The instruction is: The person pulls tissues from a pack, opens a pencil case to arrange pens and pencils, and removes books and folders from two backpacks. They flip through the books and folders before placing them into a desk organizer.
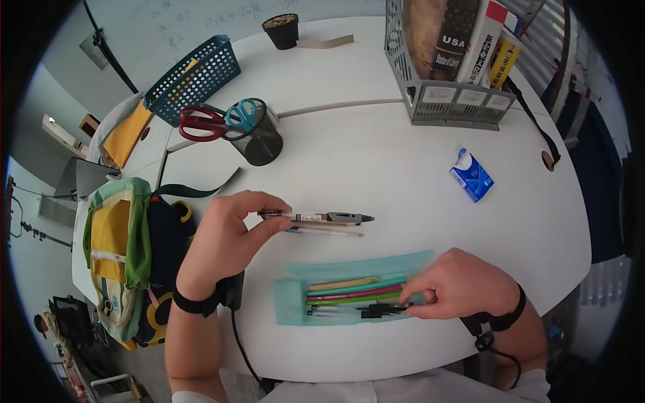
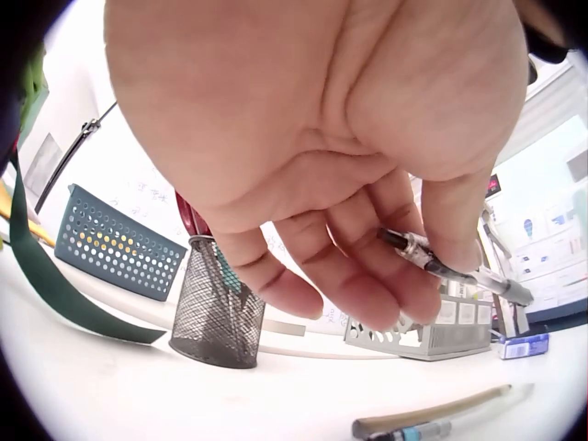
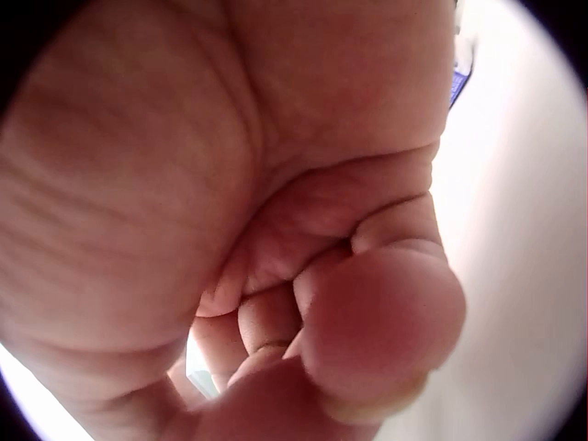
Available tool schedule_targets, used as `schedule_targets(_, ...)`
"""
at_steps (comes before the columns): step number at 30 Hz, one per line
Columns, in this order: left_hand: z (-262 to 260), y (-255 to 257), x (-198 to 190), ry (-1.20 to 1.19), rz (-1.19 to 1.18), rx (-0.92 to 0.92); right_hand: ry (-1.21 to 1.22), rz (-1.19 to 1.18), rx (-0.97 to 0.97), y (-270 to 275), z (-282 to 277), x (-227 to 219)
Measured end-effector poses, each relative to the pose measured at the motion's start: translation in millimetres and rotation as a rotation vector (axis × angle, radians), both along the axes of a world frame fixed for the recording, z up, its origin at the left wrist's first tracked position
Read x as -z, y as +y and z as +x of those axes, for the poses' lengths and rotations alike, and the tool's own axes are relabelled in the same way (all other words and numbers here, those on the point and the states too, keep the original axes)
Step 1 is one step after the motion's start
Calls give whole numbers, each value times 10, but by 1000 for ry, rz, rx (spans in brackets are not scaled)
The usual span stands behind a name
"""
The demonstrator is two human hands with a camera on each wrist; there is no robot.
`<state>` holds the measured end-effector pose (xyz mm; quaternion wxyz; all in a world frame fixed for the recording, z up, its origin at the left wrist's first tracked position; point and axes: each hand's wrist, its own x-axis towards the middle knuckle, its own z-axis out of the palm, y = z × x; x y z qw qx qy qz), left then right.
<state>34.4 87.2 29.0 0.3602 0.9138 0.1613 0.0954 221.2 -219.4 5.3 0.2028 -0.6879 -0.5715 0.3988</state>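
Note:
My left hand (image 1: 232, 232) pinches a pen with a grey grip (image 1: 342, 217) between thumb and fingers, above the table. Below it on the table lie a clear pen (image 1: 329, 232) and a tan stick-like piece (image 2: 432, 411). In front of me, a translucent teal pencil case (image 1: 289, 305) stands with its lid raised at the back. It holds a tan pencil (image 1: 342, 284), a maroon pencil (image 1: 356, 293), a green one (image 1: 363, 300) and black pens (image 1: 379, 311). My right hand (image 1: 463, 285) bends its fingers over the case's right end by the pens; I cannot tell whether it grips one.
A mesh pen cup (image 1: 262, 148) with red and teal scissors stands behind my left hand. A teal basket (image 1: 195, 77), plant pot (image 1: 281, 32), grey book rack (image 1: 457, 114) and blue packet (image 1: 472, 176) surround the far side. A backpack (image 1: 121, 248) sits left.

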Motion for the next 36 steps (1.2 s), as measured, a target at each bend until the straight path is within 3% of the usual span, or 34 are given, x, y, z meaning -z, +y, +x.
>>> schedule_targets(4,-118,80,97,-14,-23,-22,-5,-48,-4,5,13,-13)
schedule_targets(6,-143,102,69,89,-12,-45,4,-2,6,-21,7,49)
schedule_targets(8,-196,194,181,163,20,104,9,45,20,-40,2,90)
schedule_targets(14,-39,181,159,220,31,143,28,-9,25,-6,55,15)
schedule_targets(18,291,159,239,119,109,136,92,49,126,-61,143,-23)
schedule_targets(20,414,166,267,227,187,295,90,51,181,-79,201,-46)
schedule_targets(22,481,162,253,273,194,295,-26,23,333,-77,249,-69)
schedule_targets(24,466,162,248,322,202,286,21,24,401,-50,222,-60)
schedule_targets(26,414,205,228,265,121,265,121,230,467,-1,192,73)
schedule_targets(30,30,136,-195,39,89,160,225,287,428,10,156,303)
schedule_targets(32,-257,64,-358,-57,-86,331,-41,222,282,24,210,297)
schedule_targets(34,-345,-196,-387,-78,-81,411,-23,211,310,32,208,294)
schedule_targets(36,-297,-453,-231,-68,116,435,-14,197,324,46,195,296)
